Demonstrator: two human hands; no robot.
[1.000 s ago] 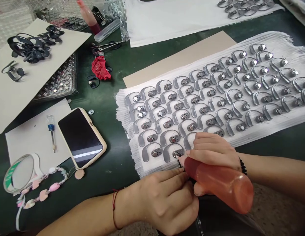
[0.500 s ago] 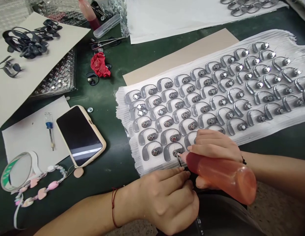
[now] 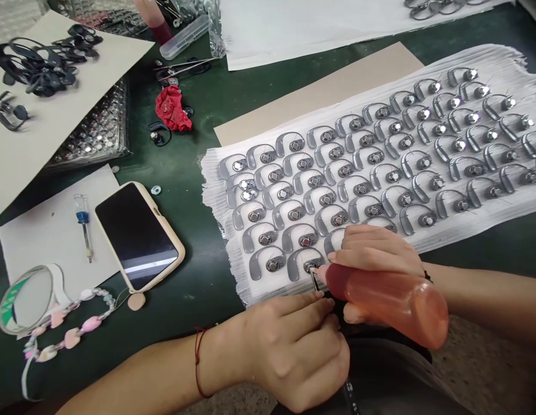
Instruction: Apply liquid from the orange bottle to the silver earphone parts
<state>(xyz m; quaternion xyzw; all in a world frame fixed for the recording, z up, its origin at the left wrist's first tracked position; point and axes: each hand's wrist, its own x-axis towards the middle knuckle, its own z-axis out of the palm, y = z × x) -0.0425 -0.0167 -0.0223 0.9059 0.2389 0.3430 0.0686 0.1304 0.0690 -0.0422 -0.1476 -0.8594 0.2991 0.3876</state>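
My left hand (image 3: 298, 346), with a red string at the wrist, is closed around slim dark tweezers (image 3: 315, 282). Their metal tip reaches the round metal part of a grey ear-hook earphone piece (image 3: 299, 266) in the front row. My right hand (image 3: 376, 248) grips a squeeze bottle (image 3: 393, 300) of orange-red liquid, lying on its side. The bottle's nozzle end is beside the tweezer tip, at the same piece; whether it touches is hard to see. Many similar ear-hook pieces lie in rows on a white foam sheet (image 3: 216, 184), a few partly hidden by my right hand.
At left lie a phone (image 3: 138, 236), a small blue-collared screwdriver (image 3: 83, 222) and a beaded strap (image 3: 71, 339). Farther back are a red cloth (image 3: 172, 108), more tweezers (image 3: 190, 67), another bottle (image 3: 153, 20) and black ear-hook earphones (image 3: 38, 69) on card.
The view has shifted slightly, so the table things sit a little higher and farther left. Both hands keep their grips, with the tweezer tip and bottle nozzle at the same piece.
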